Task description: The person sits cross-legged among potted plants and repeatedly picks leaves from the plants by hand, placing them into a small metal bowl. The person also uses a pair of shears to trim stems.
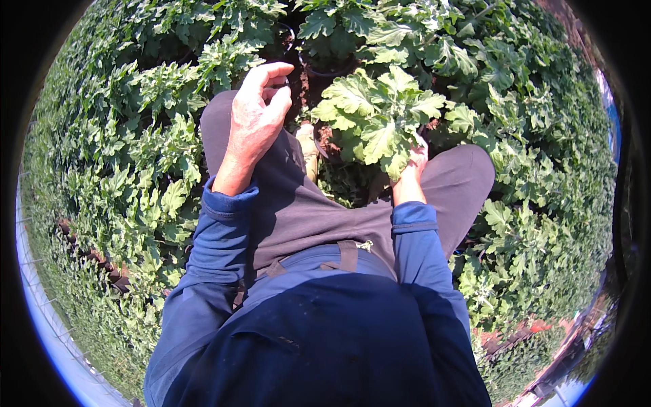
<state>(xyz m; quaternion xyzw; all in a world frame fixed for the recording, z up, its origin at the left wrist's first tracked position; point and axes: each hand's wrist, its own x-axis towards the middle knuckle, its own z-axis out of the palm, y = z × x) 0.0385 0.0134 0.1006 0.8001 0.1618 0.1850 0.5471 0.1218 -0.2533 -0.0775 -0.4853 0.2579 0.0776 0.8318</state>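
My left hand (262, 104) is raised over my left knee, its fingers curled towards the thumb; a small dark thing shows by the fingertips, too little to name. My right hand (418, 157) is beside my right knee, at the lower right edge of a leafy potted plant (379, 114) with lobed, pale green leaves. The leaves cover most of its fingers, so whether it grips a stem or leaf cannot be told. Part of a dark pot's rim (320, 145) and reddish-brown soil (329, 140) show left of this plant, near my shoe (307, 147).
Dense rows of similar leafy plants (157, 142) surround me on both sides and ahead. More pot rims (325, 74) show between the plants in front. My bent knees flank the nearest plant. Bare reddish ground (109, 269) shows at the lower left.
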